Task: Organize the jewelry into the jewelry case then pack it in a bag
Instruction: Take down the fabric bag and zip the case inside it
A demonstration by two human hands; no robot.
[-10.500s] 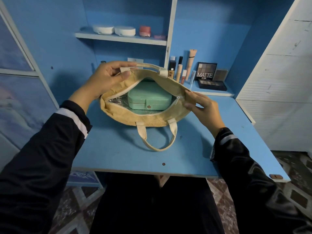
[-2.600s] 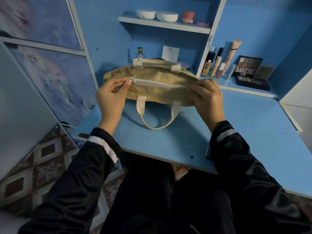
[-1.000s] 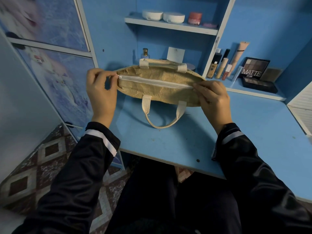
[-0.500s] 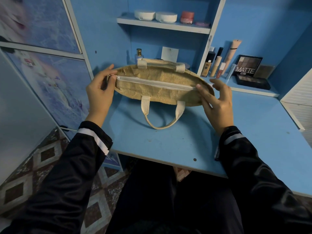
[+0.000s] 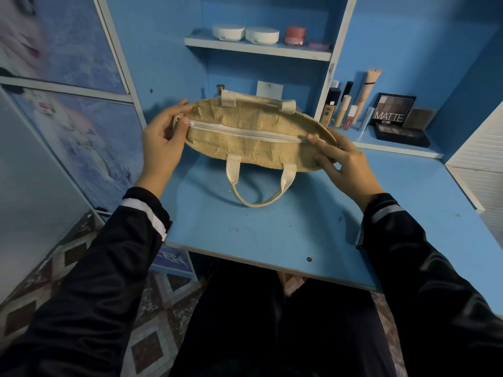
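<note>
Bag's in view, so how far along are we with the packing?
Done: the zipper on the bag is shut end to end; no jewelry or case shows outside. In hand: left hand and right hand hold its ends at the desk. Left: seemingly only letting go.

My left hand [image 5: 163, 142] holds the left end of the bag [image 5: 253, 131], thumb beside the zip. My right hand [image 5: 345, 164] pinches its right end, thumb on top. Both arms reach forward.

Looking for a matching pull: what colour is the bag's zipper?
White; the zipper runs across the tan bag, seen in the head view.
</note>
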